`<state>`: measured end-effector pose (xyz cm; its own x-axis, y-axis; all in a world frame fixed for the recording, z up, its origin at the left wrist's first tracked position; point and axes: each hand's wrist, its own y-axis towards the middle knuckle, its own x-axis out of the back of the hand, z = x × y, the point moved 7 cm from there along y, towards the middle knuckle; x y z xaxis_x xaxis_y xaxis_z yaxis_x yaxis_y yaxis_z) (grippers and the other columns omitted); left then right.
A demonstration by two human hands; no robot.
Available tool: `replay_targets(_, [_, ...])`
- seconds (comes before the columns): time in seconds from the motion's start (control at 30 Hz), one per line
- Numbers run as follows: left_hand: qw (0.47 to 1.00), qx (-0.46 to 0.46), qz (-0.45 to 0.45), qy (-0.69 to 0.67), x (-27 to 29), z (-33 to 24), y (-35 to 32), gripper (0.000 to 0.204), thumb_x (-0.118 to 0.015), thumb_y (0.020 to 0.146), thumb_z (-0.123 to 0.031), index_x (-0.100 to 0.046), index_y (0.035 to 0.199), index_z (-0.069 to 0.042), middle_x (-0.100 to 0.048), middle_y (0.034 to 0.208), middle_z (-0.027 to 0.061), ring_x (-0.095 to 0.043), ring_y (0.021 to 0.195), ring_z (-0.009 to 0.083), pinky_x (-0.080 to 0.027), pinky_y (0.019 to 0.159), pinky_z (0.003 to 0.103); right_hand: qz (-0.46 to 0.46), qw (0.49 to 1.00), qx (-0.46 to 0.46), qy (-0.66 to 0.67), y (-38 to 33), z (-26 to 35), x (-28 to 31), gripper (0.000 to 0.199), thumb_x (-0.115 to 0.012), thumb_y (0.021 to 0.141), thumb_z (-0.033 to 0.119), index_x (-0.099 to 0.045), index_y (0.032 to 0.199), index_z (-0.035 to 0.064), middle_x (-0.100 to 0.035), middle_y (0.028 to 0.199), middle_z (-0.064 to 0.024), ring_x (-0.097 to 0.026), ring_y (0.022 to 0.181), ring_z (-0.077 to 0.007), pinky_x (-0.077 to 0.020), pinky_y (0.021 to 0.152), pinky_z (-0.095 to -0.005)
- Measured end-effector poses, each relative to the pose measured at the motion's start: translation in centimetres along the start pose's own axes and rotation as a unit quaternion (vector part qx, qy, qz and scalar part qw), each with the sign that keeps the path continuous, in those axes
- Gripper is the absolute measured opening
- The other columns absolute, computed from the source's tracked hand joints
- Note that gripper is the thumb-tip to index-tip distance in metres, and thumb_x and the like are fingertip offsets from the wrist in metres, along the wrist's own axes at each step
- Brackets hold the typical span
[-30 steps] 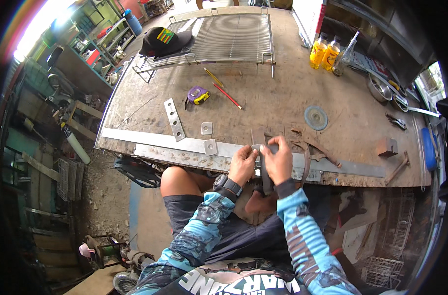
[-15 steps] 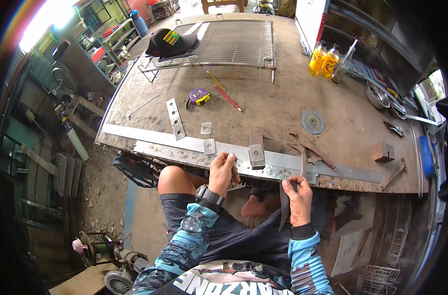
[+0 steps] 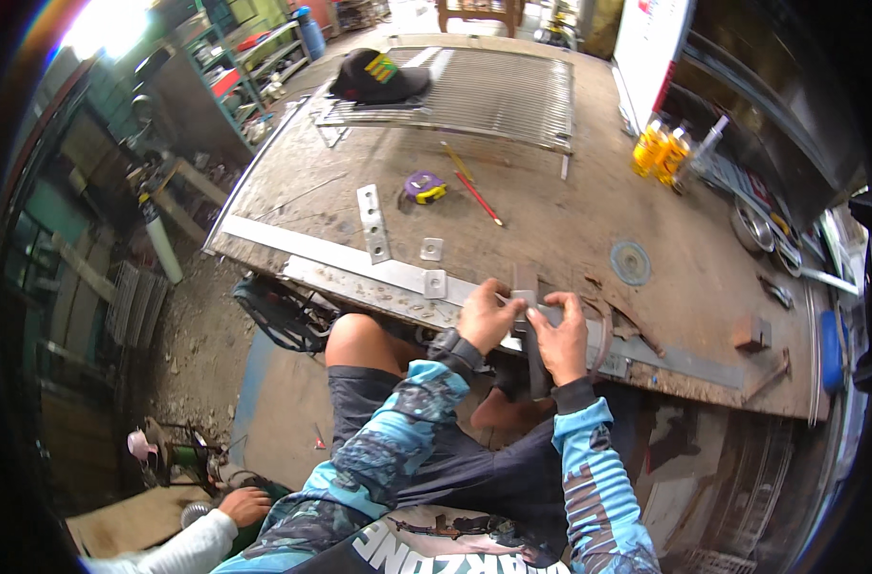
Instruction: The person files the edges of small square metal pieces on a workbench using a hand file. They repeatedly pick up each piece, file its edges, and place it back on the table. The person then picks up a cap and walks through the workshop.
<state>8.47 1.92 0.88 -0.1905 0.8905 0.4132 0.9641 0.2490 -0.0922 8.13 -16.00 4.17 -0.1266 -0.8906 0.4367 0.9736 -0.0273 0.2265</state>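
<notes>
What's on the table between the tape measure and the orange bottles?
In the head view, a red pencil and a yellow pencil lie between the purple-and-yellow tape measure and the orange bottles; beyond them the brown tabletop is bare.

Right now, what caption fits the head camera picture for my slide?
Both hands, left hand and right hand, hold a dark metal strip against the long flat bar at the workbench edge.

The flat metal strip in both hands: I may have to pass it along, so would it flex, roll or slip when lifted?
The flat metal strip looks like stiff steel, so it probably won't flex, and likely feels heavy for its size. Being flat, it shouldn't roll. Its bare surface may slip, and both the left hand and right hand pinch it at the workbench edge.
</notes>
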Motion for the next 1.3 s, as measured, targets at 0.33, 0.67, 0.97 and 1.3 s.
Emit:
replay_targets(0.33, [0.978,0.001,-0.181,-0.107,8.2,3.3,0.1,0.022,-0.077,0.09,-0.012,-0.068,0.104,0.002,-0.071,0.081,0.0094,-0.067,0.067,0.0169,-0.055,0.061,0.033,-0.056,0.953,-0.184,0.232,-6.1,-3.9,11.5,0.026,-0.079,0.094,0.012,-0.063,0.113,0.0047,-0.061,0.107,-0.002,-0.057,0.101,-0.0142,-0.0457,0.094,-0.0291])
replay_targets(0.67, [0.958,0.089,-0.12,0.246,10.0,3.1,1.8,0.06,-0.083,0.083,-0.027,-0.061,0.136,-0.009,-0.056,0.133,0.0236,-0.059,0.126,0.0452,-0.051,0.106,0.051,-0.097,0.96,-0.148,0.217,-8.2,-2.4,16.3,0.029,-0.08,0.094,0.017,-0.063,0.111,0.0022,-0.063,0.107,-0.0034,-0.056,0.099,-0.0146,-0.0442,0.095,-0.0296])
replay_targets(0.97, [0.953,0.071,-0.07,0.287,10.5,2.3,2.1,0.06,-0.086,0.08,-0.022,-0.06,0.132,-0.008,-0.054,0.134,0.0244,-0.063,0.122,0.0427,-0.052,0.105,0.049,-0.11,0.959,-0.159,0.208,-6.8,-4.2,18.2,0.026,-0.077,0.093,0.012,-0.064,0.113,0.0017,-0.062,0.109,-0.0035,-0.055,0.101,-0.0124,-0.0446,0.092,-0.0283])
replay_targets(1.3, [0.952,0.126,-0.121,0.252,10.9,5.4,3.9,0.062,-0.077,0.076,-0.014,-0.055,0.133,-0.004,-0.059,0.132,0.027,-0.06,0.125,0.0444,-0.05,0.107,0.048,-0.102,0.986,-0.017,-0.128,7.5,-9.1,19.8,0.064,-0.073,0.093,0.016,-0.045,0.15,0.0062,-0.06,0.137,-0.0246,-0.059,0.124,-0.0409,-0.0477,0.105,-0.0488])
